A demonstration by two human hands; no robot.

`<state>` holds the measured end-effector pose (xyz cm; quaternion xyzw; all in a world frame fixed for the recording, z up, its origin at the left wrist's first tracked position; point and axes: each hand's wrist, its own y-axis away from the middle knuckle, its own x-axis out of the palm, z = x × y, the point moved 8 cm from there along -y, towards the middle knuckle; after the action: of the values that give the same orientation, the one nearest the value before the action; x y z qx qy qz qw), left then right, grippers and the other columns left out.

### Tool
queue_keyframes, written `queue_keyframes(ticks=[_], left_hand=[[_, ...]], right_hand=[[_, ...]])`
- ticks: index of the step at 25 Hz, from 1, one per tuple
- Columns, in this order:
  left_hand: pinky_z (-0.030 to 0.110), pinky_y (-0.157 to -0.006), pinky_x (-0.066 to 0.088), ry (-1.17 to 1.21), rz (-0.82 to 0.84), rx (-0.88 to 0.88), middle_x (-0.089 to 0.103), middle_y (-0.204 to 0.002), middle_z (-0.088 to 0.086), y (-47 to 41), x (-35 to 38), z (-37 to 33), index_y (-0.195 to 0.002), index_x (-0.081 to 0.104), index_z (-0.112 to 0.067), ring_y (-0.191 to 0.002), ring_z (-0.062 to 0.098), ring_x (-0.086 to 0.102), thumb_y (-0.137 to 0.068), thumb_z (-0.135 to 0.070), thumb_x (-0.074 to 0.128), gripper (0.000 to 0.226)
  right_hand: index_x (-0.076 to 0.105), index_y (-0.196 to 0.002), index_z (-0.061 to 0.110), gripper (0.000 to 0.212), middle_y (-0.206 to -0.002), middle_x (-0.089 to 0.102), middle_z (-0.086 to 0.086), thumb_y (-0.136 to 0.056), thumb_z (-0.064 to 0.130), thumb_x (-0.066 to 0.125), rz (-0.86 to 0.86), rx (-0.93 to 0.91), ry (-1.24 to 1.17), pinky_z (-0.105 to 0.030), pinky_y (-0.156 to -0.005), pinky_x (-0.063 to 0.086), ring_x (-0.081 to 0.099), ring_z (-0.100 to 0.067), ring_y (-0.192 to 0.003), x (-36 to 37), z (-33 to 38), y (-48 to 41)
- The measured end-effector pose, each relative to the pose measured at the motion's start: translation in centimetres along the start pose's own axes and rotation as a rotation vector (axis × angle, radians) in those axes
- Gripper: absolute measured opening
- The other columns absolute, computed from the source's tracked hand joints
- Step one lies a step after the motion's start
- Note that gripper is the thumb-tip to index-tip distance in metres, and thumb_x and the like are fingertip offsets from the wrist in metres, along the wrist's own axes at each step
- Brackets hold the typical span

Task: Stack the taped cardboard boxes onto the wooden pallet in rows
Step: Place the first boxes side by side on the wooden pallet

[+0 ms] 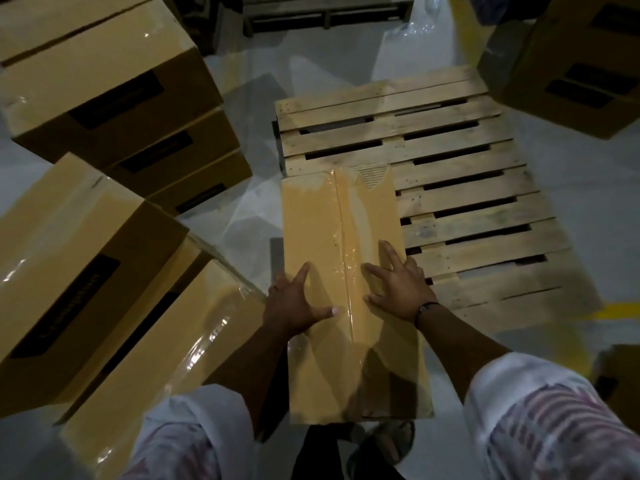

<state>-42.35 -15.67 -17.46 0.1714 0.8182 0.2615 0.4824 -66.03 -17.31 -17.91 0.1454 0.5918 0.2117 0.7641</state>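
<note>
A long taped cardboard box [329, 223] lies lengthwise on the left part of the wooden pallet [460, 199], its near end overhanging toward me. Clear tape runs down its top seam, and the far right corner flap is torn. My left hand [294, 303] lies flat on the box top near the left edge, fingers spread. Just right of the tape seam, my right hand [398, 285] presses flat with spread fingers. Neither hand curls round anything.
Stacked taped boxes [110, 91] stand at the left and more boxes [79, 271] lie at the near left. Another box stack [575, 64] sits at the far right. A second pallet [325, 12] is at the back. The pallet's right slats are bare.
</note>
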Motion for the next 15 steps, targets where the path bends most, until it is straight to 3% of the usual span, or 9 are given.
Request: queue_keyframes(ticks=[5,10,15], left_hand=[[0.056,-0.115,0.036,0.059,-0.023,-0.043,0.013,-0.163,0.007,-8.5,2.9,2.1,-0.160,0.015,-0.044,-0.145,0.043,0.026,-0.063,-0.076,0.081,0.122],[0.064,-0.115,0.035,0.226,0.006,-0.134,0.008,-0.167,0.001,-15.0,8.4,5.7,-0.157,0.019,-0.047,-0.150,0.043,0.020,-0.054,-0.085,0.077,0.124],[0.059,-0.118,0.026,0.169,0.020,-0.105,0.015,-0.165,0.009,-16.8,10.9,7.3,-0.161,0.018,-0.035,-0.150,0.041,0.018,-0.071,-0.065,0.083,0.115]], right_hand=[[0.034,-0.150,0.052,0.077,-0.166,-0.020,0.011,-0.083,0.061,0.071,0.097,0.008,-0.037,-0.054,-0.119,0.026,0.017,-0.041,-0.148,4.6,-3.0,-9.7],[0.045,-0.144,0.050,0.075,-0.166,-0.014,0.017,-0.077,0.059,0.078,0.074,0.024,-0.148,-0.055,-0.117,0.031,0.013,-0.037,-0.149,8.7,-4.8,-16.3],[0.049,-0.139,0.051,0.070,-0.168,-0.008,0.011,-0.076,0.058,0.079,0.105,0.067,-0.152,-0.057,-0.118,0.023,0.009,-0.037,-0.150,12.4,-5.5,-17.8]])
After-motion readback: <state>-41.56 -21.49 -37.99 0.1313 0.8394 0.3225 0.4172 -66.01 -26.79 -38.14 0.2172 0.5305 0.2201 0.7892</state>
